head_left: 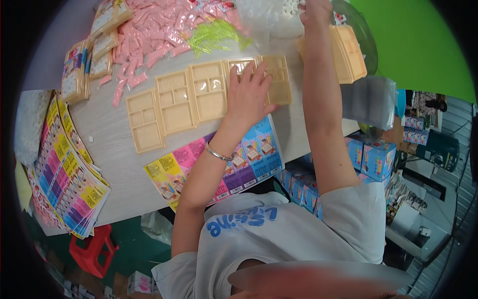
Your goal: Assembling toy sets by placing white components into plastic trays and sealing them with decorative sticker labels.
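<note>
Several cream plastic trays with compartments stand side by side in a slanting row, among them a left-end tray [145, 121], a middle tray [209, 91] and a right-end tray [279, 79]. My left hand [246, 97], with a silver bangle at its wrist, lies over the tray left of the right-end one, its fingers spread and the thumb by the right-end tray. My right hand [316, 12] reaches to the far edge, beside small white pieces [291, 11] in a clear bag. Its fingers look bunched; what they hold, if anything, is hidden.
Beyond the trays lie pink packets [149, 30] and a lime-green bundle [216, 37]. Stacked trays [351, 55] stand right of my right forearm. Printed colour sheets [72, 174] pile up at left; another colour sheet [254, 157] lies beneath my left forearm. A red stool [93, 251] stands below.
</note>
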The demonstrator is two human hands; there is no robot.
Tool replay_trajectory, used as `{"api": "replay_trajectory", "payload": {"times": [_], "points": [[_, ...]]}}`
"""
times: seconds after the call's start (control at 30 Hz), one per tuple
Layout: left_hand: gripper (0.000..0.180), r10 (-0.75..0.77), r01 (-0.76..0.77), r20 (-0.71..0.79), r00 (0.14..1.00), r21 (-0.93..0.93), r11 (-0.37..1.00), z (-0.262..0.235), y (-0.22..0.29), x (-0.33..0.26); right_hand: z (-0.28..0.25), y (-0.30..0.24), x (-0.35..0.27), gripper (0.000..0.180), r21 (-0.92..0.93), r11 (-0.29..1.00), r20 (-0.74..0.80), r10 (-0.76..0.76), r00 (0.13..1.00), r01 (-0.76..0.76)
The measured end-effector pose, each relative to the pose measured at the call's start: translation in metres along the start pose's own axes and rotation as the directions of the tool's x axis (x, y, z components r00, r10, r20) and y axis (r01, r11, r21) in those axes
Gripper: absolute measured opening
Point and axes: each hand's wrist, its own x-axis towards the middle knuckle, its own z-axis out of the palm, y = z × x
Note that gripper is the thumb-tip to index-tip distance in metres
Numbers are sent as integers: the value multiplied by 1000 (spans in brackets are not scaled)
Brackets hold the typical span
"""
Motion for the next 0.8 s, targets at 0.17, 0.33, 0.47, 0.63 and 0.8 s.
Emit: {"api": "replay_trajectory", "payload": {"times": [0.17, 0.33, 0.47, 0.63, 0.8], "points": [[76, 32, -31, -41, 999, 22, 999, 7, 1, 2, 22, -33, -169, 11, 471, 847, 222, 154, 963, -245], [75, 57, -57, 0, 998, 108, 993, 17, 2, 4, -51, 35, -232, 26, 453, 831, 350, 166, 922, -322], [74, 78, -74, -33, 996, 116, 991, 23, 3, 5, -57, 58, -244, 28, 344, 938, 162, -20, 987, -37], [75, 87, -86, 3, 996, 159, 984, 25, 5, 8, -52, 71, -252, 27, 245, 958, 173, -192, 966, 147], [74, 143, -139, -9, 990, 167, 976, 20, 3, 10, -52, 75, -256, 24, 212, 956, 155, -239, 959, 204]]}}
